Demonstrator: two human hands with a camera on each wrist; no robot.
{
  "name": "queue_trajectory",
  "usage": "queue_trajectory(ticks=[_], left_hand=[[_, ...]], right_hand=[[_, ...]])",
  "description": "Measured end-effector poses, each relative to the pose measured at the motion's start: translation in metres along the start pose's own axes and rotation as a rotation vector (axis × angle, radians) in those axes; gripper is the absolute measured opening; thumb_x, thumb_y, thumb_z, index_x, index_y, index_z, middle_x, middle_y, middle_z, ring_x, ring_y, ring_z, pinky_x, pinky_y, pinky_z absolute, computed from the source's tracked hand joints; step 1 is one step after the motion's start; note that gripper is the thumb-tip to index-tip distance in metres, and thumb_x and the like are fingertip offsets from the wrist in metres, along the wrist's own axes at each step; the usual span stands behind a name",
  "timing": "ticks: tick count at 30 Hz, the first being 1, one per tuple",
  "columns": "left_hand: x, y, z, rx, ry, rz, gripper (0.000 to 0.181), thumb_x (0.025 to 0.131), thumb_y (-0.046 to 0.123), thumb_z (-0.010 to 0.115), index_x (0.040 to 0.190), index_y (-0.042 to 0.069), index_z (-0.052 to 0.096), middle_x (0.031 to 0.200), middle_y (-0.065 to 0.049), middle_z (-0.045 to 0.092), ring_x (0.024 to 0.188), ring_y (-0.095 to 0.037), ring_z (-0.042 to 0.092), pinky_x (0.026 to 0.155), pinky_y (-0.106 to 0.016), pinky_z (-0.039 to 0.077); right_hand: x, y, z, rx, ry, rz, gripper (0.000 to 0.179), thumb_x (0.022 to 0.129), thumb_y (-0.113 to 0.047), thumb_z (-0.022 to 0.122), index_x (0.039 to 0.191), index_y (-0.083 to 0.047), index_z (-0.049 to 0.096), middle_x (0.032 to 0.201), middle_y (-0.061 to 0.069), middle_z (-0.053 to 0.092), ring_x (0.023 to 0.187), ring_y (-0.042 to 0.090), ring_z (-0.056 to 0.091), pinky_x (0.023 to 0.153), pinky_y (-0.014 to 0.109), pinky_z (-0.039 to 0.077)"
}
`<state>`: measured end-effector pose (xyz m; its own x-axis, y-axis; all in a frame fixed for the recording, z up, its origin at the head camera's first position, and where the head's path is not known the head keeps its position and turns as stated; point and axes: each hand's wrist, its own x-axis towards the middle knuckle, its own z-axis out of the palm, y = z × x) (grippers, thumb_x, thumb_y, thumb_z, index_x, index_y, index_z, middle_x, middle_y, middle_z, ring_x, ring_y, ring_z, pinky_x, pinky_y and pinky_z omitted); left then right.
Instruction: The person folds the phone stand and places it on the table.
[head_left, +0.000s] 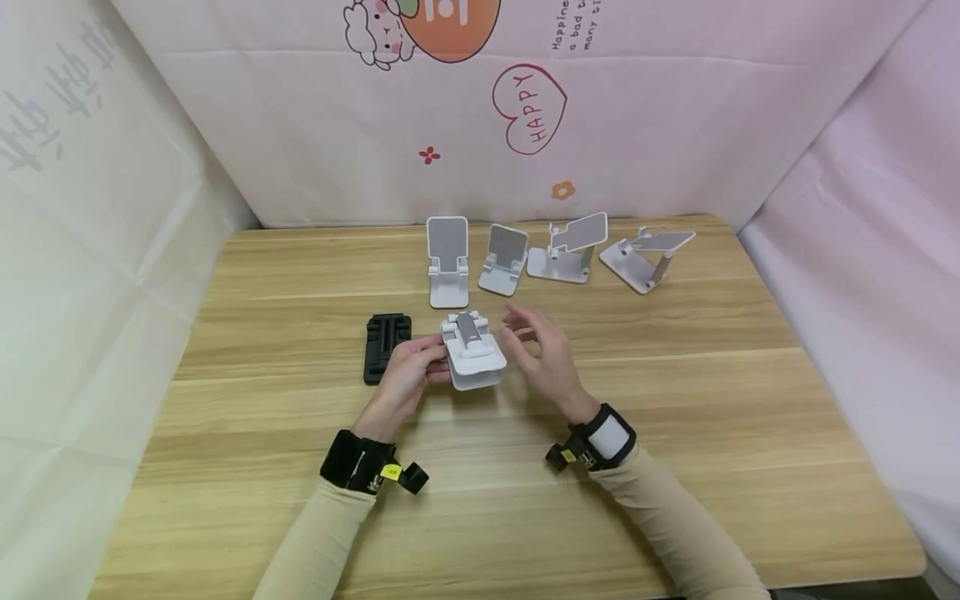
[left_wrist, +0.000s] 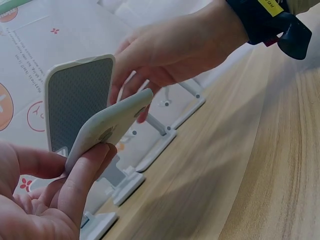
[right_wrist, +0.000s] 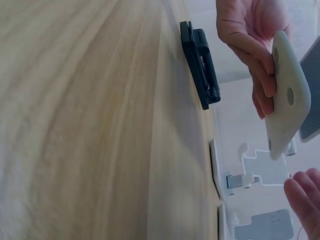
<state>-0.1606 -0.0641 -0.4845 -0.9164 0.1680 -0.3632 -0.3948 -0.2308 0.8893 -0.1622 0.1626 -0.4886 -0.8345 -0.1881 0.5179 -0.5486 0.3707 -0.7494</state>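
My left hand (head_left: pixel 402 379) pinches a white phone stand (head_left: pixel 482 365) along its left edge, thumb on one side and fingers on the other. The left wrist view shows its base (left_wrist: pixel 102 122) tilted up, with the grey-padded holder plate (left_wrist: pixel 77 102) standing behind it. Round feet dot the underside of the base (right_wrist: pixel 289 100) in the right wrist view. Just right of the stand is my right hand (head_left: pixel 547 358), fingers loosely bent and apart from it, holding nothing. Beside my left hand, a folded black phone stand (head_left: pixel 384 337) lies on the table, partly covered by that hand.
Along the back of the wooden table (head_left: pixel 712 433) stand several unfolded white phone stands: an upright one (head_left: pixel 448 267), a smaller one (head_left: pixel 505 258), one with its plate sideways (head_left: pixel 570 250), and one at far right (head_left: pixel 647 258). A printed cloth (head_left: pixel 337 142) hangs behind.
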Motion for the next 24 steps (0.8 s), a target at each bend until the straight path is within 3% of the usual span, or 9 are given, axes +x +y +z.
queue_trajectory(ticks=[5,8,15,19,24], left_hand=[[-0.001,0.000,0.000,0.005,-0.024,0.017,0.038,0.102,-0.001,0.053,0.138,-0.016,0.054,0.112,-0.022,0.074,0.076,-0.012,0.073,0.071,-0.024,0.064],[-0.002,0.000,0.000,0.010,-0.030,0.021,0.038,0.103,0.000,0.054,0.138,-0.016,0.054,0.114,-0.022,0.074,0.077,-0.011,0.073,0.072,-0.024,0.064],[-0.004,0.002,0.002,0.019,-0.020,0.015,0.038,0.103,0.001,0.055,0.138,-0.013,0.056,0.117,-0.023,0.073,0.076,-0.012,0.072,0.071,-0.023,0.064],[-0.004,0.002,0.002,0.024,-0.020,0.015,0.038,0.103,0.001,0.055,0.138,-0.013,0.056,0.120,-0.024,0.072,0.076,-0.011,0.072,0.071,-0.024,0.064],[-0.002,0.001,0.002,0.034,-0.018,0.016,0.038,0.103,0.001,0.054,0.138,-0.012,0.056,0.124,-0.027,0.069,0.077,-0.011,0.072,0.073,-0.024,0.064]], right_hand=[[0.000,0.002,0.000,0.039,-0.044,0.170,0.043,0.102,-0.010,0.065,0.142,0.005,0.055,0.122,0.019,0.070,0.105,0.031,0.071,0.085,0.035,0.063],[0.001,0.003,-0.002,0.138,-0.099,0.300,0.048,0.105,-0.016,0.063,0.146,0.005,0.051,0.128,0.021,0.069,0.109,0.033,0.071,0.088,0.029,0.062],[0.006,0.005,-0.007,0.376,-0.277,0.633,0.059,0.106,-0.039,0.057,0.147,0.003,0.050,0.144,0.021,0.058,0.123,0.035,0.064,0.103,0.041,0.057],[0.007,0.003,-0.010,0.458,-0.345,0.734,0.057,0.107,-0.041,0.055,0.145,0.002,0.052,0.144,0.020,0.059,0.128,0.033,0.061,0.110,0.045,0.051],[0.007,0.002,-0.011,0.539,-0.398,0.793,0.055,0.107,-0.035,0.055,0.147,0.003,0.051,0.138,0.022,0.062,0.116,0.026,0.067,0.097,0.041,0.059]])
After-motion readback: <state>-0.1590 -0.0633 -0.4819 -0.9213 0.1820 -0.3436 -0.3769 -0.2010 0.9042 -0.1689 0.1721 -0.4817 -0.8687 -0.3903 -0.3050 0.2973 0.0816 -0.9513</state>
